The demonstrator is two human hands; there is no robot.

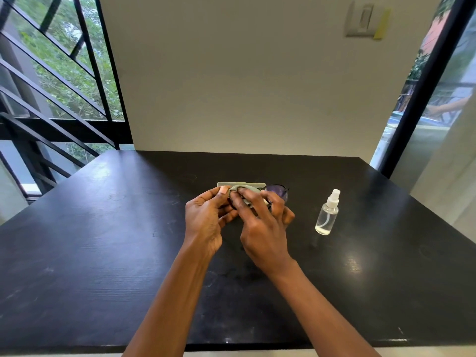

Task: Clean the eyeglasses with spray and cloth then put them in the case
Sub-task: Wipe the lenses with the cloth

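Both hands meet over the middle of the black table [103, 240], just left of the spray bottle [327, 215], which stands upright and untouched. The left hand [206, 217] pinches one end of the eyeglasses [278, 192], thumb on top. The right hand [262, 228] presses a grey-green cloth [244, 189] around the left lens, fingers curled over the frame. The other lens, dark-rimmed, pokes out uncovered toward the bottle. Behind the hands, farther from the bottle's side of the table edge, a flat grey-green slab [242, 184] lies on the table; whether it is the case I cannot tell.
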